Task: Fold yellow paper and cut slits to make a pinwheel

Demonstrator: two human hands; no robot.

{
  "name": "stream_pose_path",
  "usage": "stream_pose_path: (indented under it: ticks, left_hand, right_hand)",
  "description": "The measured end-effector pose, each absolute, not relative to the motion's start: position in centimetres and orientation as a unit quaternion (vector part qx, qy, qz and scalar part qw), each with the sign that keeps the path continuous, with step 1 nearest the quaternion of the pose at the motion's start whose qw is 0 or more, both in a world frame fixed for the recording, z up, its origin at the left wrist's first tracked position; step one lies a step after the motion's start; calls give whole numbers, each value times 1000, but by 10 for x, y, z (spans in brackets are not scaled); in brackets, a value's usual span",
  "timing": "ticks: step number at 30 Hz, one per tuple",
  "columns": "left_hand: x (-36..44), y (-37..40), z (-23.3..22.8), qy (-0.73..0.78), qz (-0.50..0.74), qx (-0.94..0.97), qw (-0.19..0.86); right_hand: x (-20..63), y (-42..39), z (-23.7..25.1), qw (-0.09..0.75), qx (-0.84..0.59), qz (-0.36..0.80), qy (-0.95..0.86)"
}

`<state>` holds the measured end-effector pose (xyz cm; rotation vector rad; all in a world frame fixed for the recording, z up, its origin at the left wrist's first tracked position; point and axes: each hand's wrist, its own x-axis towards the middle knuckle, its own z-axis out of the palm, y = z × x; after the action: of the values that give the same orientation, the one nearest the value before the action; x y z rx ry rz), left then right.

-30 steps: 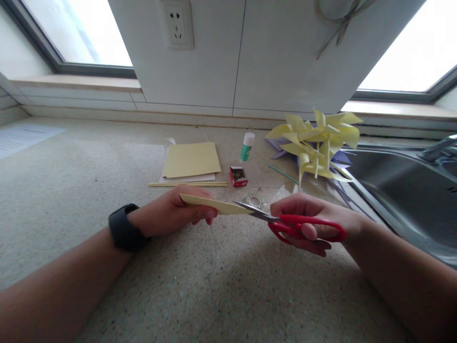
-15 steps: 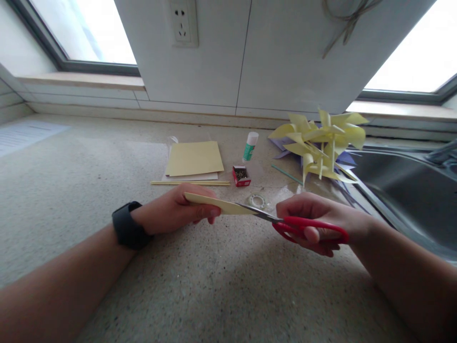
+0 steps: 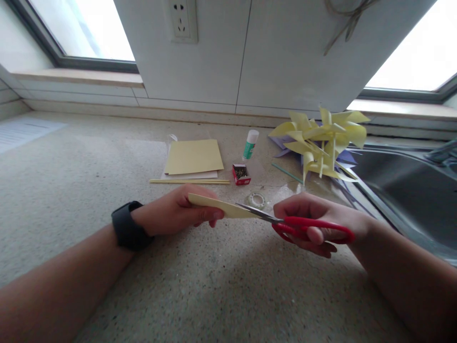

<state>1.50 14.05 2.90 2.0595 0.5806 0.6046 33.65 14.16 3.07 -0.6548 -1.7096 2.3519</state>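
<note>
Between the thumb and fingers of my left hand [image 3: 193, 209] is a folded piece of yellow paper [image 3: 233, 209], its far end pointing right. My right hand [image 3: 307, 209] grips red-handled scissors [image 3: 317, 223], thumb and fingers in the loops. The scissor blades point left and lie across the right end of the paper, slightly apart. Both hands are above the speckled counter [image 3: 200, 286]. Just behind the blades lies a roll of clear tape [image 3: 256, 200].
Behind my hands are thin wooden sticks [image 3: 189, 181], stacked yellow paper [image 3: 194, 157], a small red box of metal pins [image 3: 241, 175] and a glue stick [image 3: 250, 144]. Yellow paper pinwheels [image 3: 321, 138] and a thin green stick [image 3: 287, 172] lie at the right, beside a metal sink [image 3: 410, 190].
The scissor blades are spread a little wider across the paper, and the red handles are farther apart. The paper has shifted slightly right and down.
</note>
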Motion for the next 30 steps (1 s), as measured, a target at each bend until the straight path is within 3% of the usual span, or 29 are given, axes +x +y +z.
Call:
stream_pose_path:
  ticks: [30]
  left_hand:
    - [20, 138, 25, 205, 251, 829, 457]
  right_hand:
    - [330, 139, 31, 79, -209, 789, -572]
